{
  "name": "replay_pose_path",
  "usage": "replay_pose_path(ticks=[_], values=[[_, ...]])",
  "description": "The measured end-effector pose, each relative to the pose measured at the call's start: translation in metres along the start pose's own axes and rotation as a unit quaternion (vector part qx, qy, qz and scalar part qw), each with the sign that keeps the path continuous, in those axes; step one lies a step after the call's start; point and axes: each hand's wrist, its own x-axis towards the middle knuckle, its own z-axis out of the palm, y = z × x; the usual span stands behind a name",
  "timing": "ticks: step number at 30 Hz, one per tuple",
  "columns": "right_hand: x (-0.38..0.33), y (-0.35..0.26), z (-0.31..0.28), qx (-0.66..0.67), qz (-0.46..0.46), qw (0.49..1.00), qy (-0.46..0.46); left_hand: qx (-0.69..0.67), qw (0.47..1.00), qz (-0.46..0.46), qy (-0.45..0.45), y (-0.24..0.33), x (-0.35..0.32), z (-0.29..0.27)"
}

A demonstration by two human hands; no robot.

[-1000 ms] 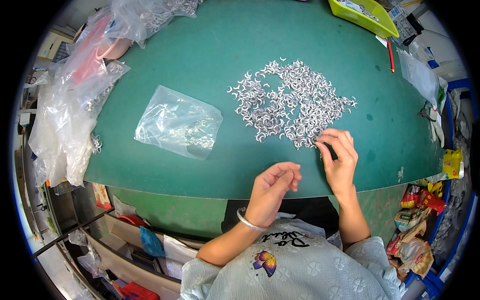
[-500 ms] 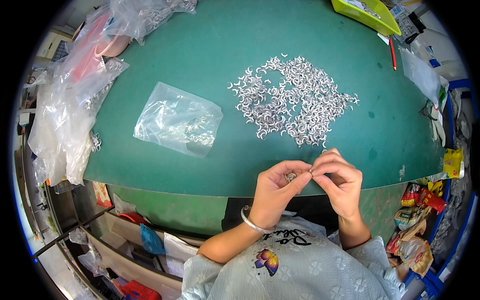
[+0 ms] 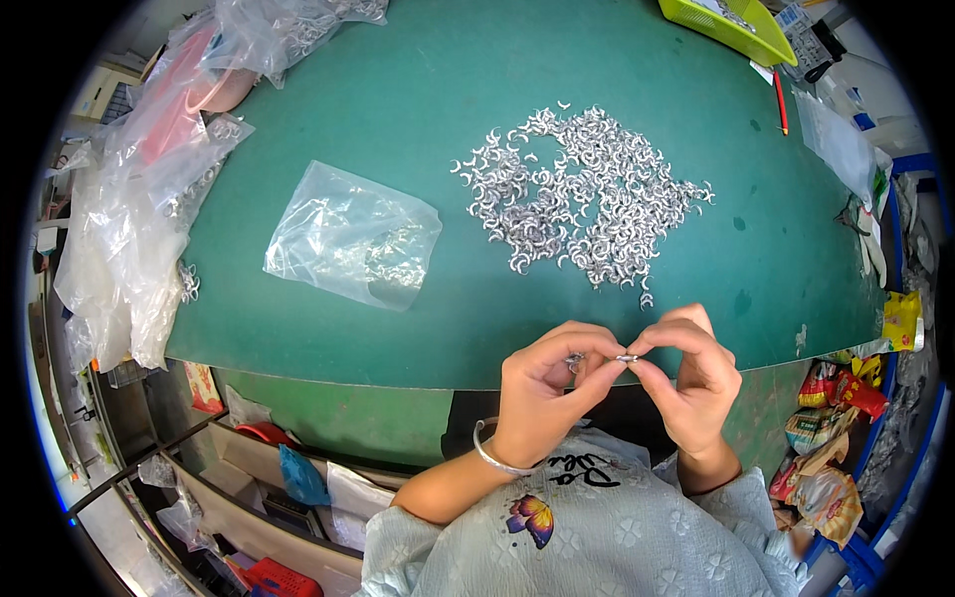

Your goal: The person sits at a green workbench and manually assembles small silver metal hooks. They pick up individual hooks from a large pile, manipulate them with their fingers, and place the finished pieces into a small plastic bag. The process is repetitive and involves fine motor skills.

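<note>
The right hand (image 3: 694, 380) had shifted slightly toward four o'clock. It and the left hand (image 3: 545, 386) pinched one piece (image 3: 626, 358) between them, probably for steadiness; the left also cupped bits (image 3: 574, 362). The pile (image 3: 609, 214) lay at twelve o'clock, seemingly for easy reach.

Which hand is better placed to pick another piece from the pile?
Right hand, likely: it's nearer the close edge of the pile; the left hand also cups silvery metal. Both pinch a small part.
</note>
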Motion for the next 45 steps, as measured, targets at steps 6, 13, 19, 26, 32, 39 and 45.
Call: replay_pose_path(ticks=[6, 13, 19, 26, 32, 39, 45], values=[[0.002, -0.003, -0.002, -0.015, -0.016, 1.000, -0.014, 0.070, 0.995, 0.071, 0.010, 0.002, -0.002, 0.003], [0.001, -0.004, -0.003, -0.016, -0.014, 1.000, -0.016, 0.162, 0.978, 0.129, 0.026, 0.007, -0.004, 0.005], [0.001, -0.003, -0.001, 0.026, 0.019, 0.999, -0.025, 0.013, 1.000, -0.011, 0.009, 0.007, -0.004, 0.006], [-0.002, 0.004, 0.001, 0.050, 0.026, 0.998, -0.014, -0.339, 0.890, -0.294, -0.084, -0.004, 0.002, -0.008], [0.004, 0.020, 0.002, 0.019, 0.049, 0.998, 0.039, -0.397, 0.848, -0.340, -0.087, -0.001, 0.007, -0.006], [0.025, 0.055, 0.012, -0.341, -0.017, 0.940, -0.020, -0.399, 0.858, -0.312, -0.085, -0.011, 0.008, -0.010], [0.020, 0.065, 0.007, -0.336, -0.058, 0.940, -0.005, -0.262, 0.929, -0.253, -0.070, -0.012, 0.005, -0.010]])
